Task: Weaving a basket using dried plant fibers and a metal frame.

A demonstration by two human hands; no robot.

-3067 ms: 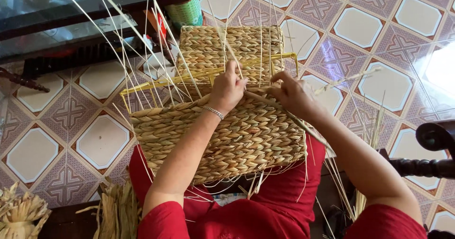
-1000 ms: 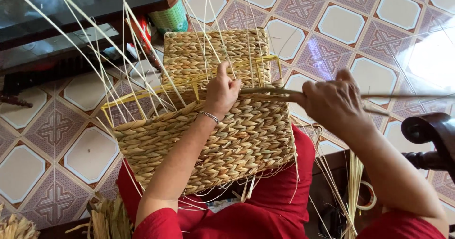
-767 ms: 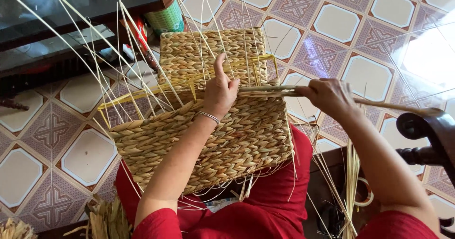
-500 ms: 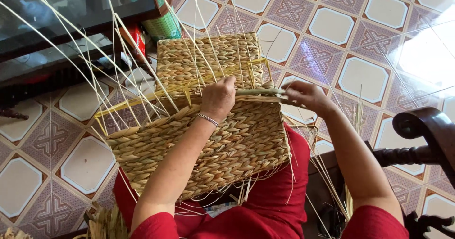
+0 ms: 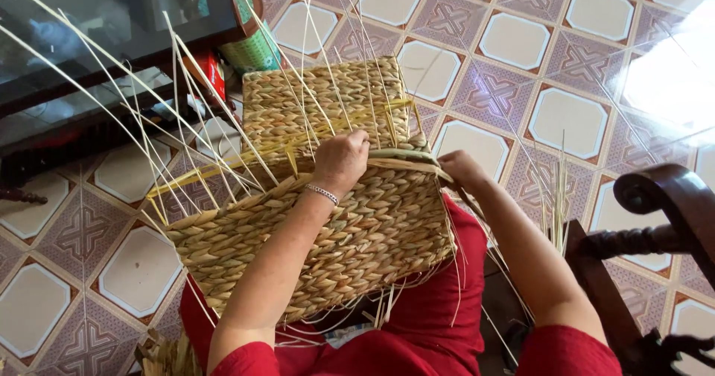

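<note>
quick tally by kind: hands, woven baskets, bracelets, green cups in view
hands: 2, left hand and right hand, both at the basket's top edge
woven basket: 1
bracelet: 1
green cup: 1
total: 5

right hand (image 5: 460, 169) fingers hidden behind basket (image 5: 328, 249) rim, grip perhaps closed

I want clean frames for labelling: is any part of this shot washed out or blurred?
Head view: strong glare bleaches the floor tiles at upper right; the woven basket, left hand and right hand are evenly lit and sharp; the glass-topped table at upper left lies dim.
</note>
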